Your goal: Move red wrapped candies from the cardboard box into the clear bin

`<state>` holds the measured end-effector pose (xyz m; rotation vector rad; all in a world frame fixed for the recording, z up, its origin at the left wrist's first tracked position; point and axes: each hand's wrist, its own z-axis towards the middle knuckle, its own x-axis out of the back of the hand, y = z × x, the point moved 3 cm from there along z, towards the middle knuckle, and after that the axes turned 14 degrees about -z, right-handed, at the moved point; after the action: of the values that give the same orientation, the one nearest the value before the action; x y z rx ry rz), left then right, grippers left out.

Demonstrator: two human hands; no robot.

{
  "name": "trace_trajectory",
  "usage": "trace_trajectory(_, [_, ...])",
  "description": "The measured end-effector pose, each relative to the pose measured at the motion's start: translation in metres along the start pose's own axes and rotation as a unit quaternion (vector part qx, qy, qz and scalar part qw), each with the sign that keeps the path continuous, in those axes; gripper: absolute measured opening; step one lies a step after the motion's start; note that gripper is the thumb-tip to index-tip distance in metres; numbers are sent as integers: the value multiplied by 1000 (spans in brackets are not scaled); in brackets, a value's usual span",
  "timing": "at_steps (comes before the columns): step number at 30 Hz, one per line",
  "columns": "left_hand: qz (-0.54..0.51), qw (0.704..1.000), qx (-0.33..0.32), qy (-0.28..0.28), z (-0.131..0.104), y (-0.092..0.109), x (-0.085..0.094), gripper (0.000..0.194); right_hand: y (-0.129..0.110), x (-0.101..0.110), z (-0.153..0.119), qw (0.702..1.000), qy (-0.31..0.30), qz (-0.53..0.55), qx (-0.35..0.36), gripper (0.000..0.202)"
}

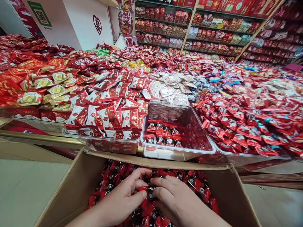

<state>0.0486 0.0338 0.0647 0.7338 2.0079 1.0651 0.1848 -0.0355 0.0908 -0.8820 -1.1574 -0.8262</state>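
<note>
Both hands are inside an open cardboard box [156, 162] filled with red-and-black wrapped candies [113, 171]. My left hand [127, 195] is closed, its thumb and fingers around a red-wrapped candy [143, 197]. Facing it, my right hand [174, 195] has its fingers bent and pressed together against candies in the gap between the hands; its thumb is hidden. Just beyond the box stands a clear plastic bin [180, 154], with short rows of similar red-and-black candies [163, 138] along its near left side.
Left of the bin, another clear bin [113, 145] is heaped with red-and-white packets [109, 115]. Red-wrapped candies [236, 123] pile up on the right. Gold durian-print packets [44, 83] lie at left. Shelves of packaged goods [163, 25] line the back.
</note>
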Motion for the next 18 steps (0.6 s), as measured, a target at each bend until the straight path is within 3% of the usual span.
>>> trace_trajectory(5, [-27,999,-1,24,-1,7,1,29,1,22,-2,999,40,-14,4,12])
trace_trajectory(8, [-51,998,0,20,-1,11,1,28,8,59,-2,995,96,-36,-9,11])
trace_trajectory(12, [-57,998,3,15,-1,5,0,22,39,110,23,974,169,-103,-115,9])
trace_trajectory(14, [-48,999,11,8,-1,1,-2,20,64,120,47,964,132,-114,-199,15])
trace_trajectory(16, [-30,999,23,-3,-3,-2,-6,19,91,117,74,953,45,-99,-284,20])
trace_trajectory(18, [8,999,38,-5,-5,-1,-8,18,114,107,97,936,-46,-118,-327,25])
